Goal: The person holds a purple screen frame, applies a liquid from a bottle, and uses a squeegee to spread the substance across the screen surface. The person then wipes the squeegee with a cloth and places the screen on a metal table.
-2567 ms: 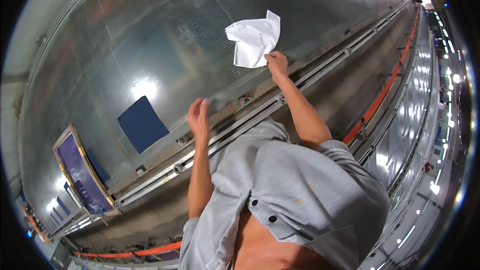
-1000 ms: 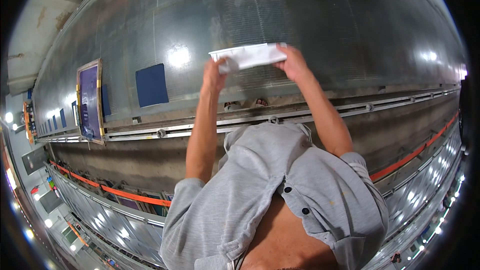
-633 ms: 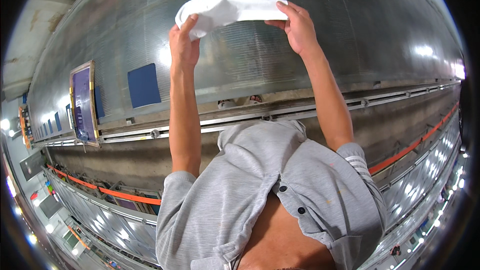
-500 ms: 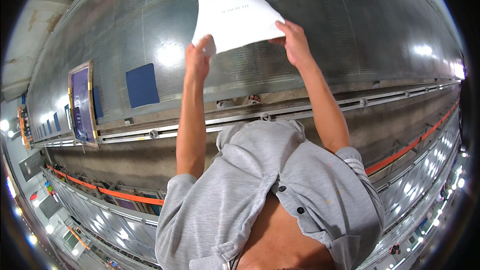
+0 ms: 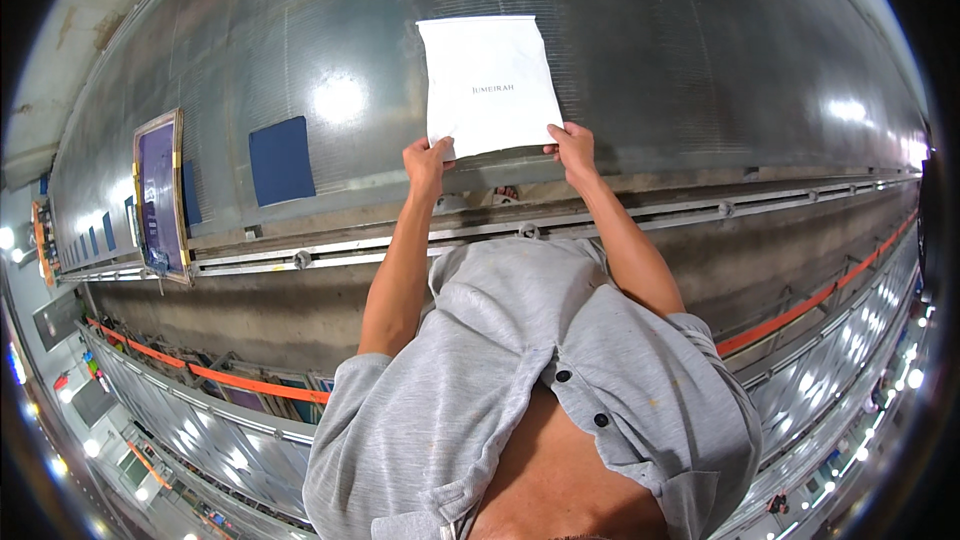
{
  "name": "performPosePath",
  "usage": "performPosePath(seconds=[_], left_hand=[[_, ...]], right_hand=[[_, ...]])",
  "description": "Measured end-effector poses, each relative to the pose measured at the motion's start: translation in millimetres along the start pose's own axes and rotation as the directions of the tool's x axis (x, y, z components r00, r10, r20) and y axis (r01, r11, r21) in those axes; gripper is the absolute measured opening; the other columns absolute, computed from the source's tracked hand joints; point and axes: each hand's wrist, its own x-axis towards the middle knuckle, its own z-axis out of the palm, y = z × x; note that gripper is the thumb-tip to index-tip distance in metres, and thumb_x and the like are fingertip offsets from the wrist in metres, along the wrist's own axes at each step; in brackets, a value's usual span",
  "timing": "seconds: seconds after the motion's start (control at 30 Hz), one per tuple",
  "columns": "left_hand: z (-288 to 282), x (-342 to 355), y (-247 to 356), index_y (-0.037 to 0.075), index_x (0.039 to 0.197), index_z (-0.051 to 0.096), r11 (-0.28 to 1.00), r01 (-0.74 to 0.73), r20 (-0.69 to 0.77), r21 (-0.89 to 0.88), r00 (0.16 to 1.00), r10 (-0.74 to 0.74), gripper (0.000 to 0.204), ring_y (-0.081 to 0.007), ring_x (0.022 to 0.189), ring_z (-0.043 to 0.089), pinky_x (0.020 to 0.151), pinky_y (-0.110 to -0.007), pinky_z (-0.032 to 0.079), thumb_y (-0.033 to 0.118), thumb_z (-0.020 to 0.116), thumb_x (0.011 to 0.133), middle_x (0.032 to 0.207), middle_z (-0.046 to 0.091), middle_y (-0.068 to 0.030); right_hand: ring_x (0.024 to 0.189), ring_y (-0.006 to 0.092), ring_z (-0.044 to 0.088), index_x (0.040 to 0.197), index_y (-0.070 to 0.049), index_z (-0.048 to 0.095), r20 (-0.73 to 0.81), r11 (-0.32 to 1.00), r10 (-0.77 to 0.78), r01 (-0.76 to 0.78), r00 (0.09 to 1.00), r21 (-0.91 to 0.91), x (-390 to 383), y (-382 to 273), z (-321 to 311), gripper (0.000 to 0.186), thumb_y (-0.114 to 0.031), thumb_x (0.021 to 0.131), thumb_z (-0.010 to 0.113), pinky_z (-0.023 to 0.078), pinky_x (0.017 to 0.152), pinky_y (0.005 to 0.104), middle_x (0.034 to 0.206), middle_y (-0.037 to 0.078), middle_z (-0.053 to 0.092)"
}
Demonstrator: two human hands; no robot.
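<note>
A roughly square white piece of cloth (image 5: pixel 490 105) with a short dark line of print in its middle is spread over the long dark grey table. Its far edge looks like a straight hem, and it lies nearly flat. My left hand (image 5: pixel 430 165) pinches the near left corner, thumb on top. At the near right corner my right hand (image 5: pixel 573 151) grips the cloth between thumb and fingers. Both hands are by the table's near edge, and the fingers under the cloth are partly hidden.
A dark blue rectangular piece (image 5: pixel 282 161) lies on the table to the left. Beyond it, a framed purple screen (image 5: pixel 161 197) rests across the near edge, with more blue pieces further left. A metal rail (image 5: pixel 640 215) runs along the table's near side.
Both hands have come nearer to me, drawing the cloth back and lower. The cloth has gone from skewed and lifted to squared up and nearly flat on the table.
</note>
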Motion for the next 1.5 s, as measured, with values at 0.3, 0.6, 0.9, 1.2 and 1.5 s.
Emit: performPosePath(seconds=[0.3, 0.6, 0.9, 1.2, 1.5], left_hand=[[-11.1, -16.2, -20.1, -0.008, 0.080, 0.066, 0.993, 0.009, -0.029, 0.122, 1.000, -0.005, 0.021, -0.0162, 0.059, 0.062, 0.049, -0.028, 0.048, 0.012, 0.072, 0.078, 0.071, 0.065, -0.0102], [1.1, -30.7, -4.0, 0.000, 0.108, 0.063, 0.330, -0.428, 0.141, 0.841, 0.763, 0.631, 0.042, -0.0340, 0.117, 0.054, 0.093, -0.048, 0.042, 0.033, 0.072, 0.083, 0.121, 0.061, -0.0158], [88.0, 26.4, 7.7, -0.004, 0.148, 0.019, -0.104, -0.710, 0.666, 0.696, 0.584, 0.464, 0.095, -0.0325, 0.147, 0.006, 0.114, -0.060, 0.005, 0.064, 0.045, 0.088, 0.157, 0.013, -0.0185], [94.5, -24.4, -10.3, -0.003, 0.148, 0.020, -0.115, -0.838, 0.835, 0.533, 0.499, 0.232, 0.099, -0.0307, 0.147, 0.007, 0.115, -0.058, 0.002, 0.068, 0.044, 0.085, 0.158, 0.013, -0.0163], [133.4, 29.7, 31.6, -0.003, 0.147, 0.023, -0.188, -0.788, 0.795, 0.586, 0.514, 0.322, 0.098, -0.0337, 0.146, 0.009, 0.113, -0.061, 0.006, 0.069, 0.045, 0.085, 0.156, 0.016, -0.0194]], right_hand=[[0.052, 0.0101, 0.060, 0.091, 0.004, 0.063, -0.093, 0.986, -0.008, -0.008, 0.996, -0.169, -8.7, 12.3, -5.9, 0.022, -0.015, 0.084, 0.070, 0.038, 0.042, 0.0234, 0.071, 0.005, 0.061], [0.054, 0.0138, 0.065, 0.088, 0.004, 0.064, -0.175, 0.977, -0.051, 0.013, 0.983, -0.212, -9.9, 25.9, -9.9, 0.019, -0.014, 0.083, 0.069, 0.050, 0.049, 0.0267, 0.074, 0.011, 0.069], [0.061, 0.0108, 0.065, 0.090, 0.002, 0.064, -0.119, 0.992, -0.031, 0.017, 0.992, -0.123, -26.3, 15.0, -11.7, 0.017, -0.015, 0.087, 0.064, 0.046, 0.048, 0.0249, 0.072, 0.006, 0.066], [0.060, 0.0099, 0.061, 0.094, 0.002, 0.062, -0.135, 0.999, 0.017, -0.023, 0.991, -0.043, -29.1, 22.3, -15.4, 0.015, -0.012, 0.090, 0.062, 0.043, 0.049, 0.0232, 0.076, 0.004, 0.064], [0.060, 0.0105, 0.064, 0.096, 0.001, 0.063, -0.142, 0.995, 0.037, -0.049, 0.989, -0.084, -28.3, 21.2, -21.2, 0.016, -0.014, 0.089, 0.063, 0.045, 0.048, 0.0241, 0.074, 0.005, 0.066]])
